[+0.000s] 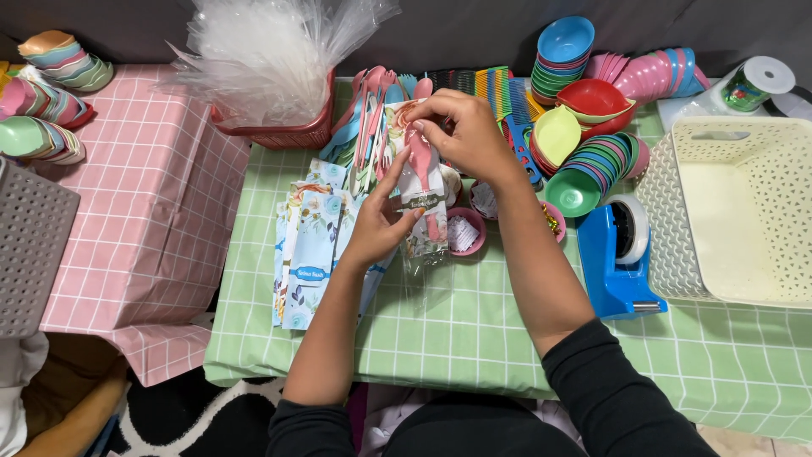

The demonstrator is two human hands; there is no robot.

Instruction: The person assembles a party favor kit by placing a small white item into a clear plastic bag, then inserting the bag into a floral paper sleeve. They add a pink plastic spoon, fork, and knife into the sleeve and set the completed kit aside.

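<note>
— What are the hands holding?

— A clear packet, long and narrow, with a floral card and a pink spoon showing through the film. The left hand is curling around its lower half, thumb and fingers pinching the left edge, partly closed. The right hand is gripping the top end, fingertips bunched tight on the film.

— Where is it sitting?

— It is hovering just above the green checked cloth, in the middle of the table, beside a fan of flat floral cards lying to its left.

— Which way is it running?

— Its long axis is running away from the person, nearly straight up the view, top end tipping slightly left. The spoon's bowl is pointing to the far end.

— Textures?

— The film is glossy and crinkled, sagging loose below the card. The spoon is looking smooth, hard plastic. Nearby, a small pink cup is holding something pale, a blue tape dispenser is standing to the right, and a cream basket with perforated walls is resting past it. Stacked bowls in many colours are lying on their sides behind.
</note>
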